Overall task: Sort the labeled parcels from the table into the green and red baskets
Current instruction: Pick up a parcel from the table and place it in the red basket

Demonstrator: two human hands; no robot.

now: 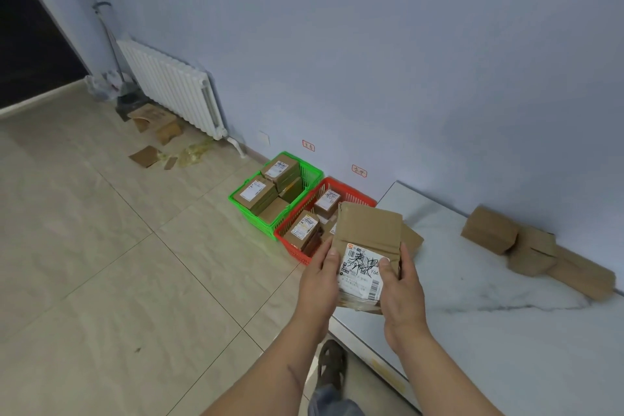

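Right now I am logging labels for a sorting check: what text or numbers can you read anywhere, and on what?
"Y66": printed on the white label of the held parcel, partly cut off; handwritten scrawl over it is unreadable.
"50": on the same label, partly hidden.
Two red-framed signs on the wall: too small to read.
Labels on parcels in the green basket and red basket: too blurred.

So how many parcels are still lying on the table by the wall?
3 can be made out, lying close together on the table against the wall: one at the left, one in the middle, one at the right. More could be hidden behind them.
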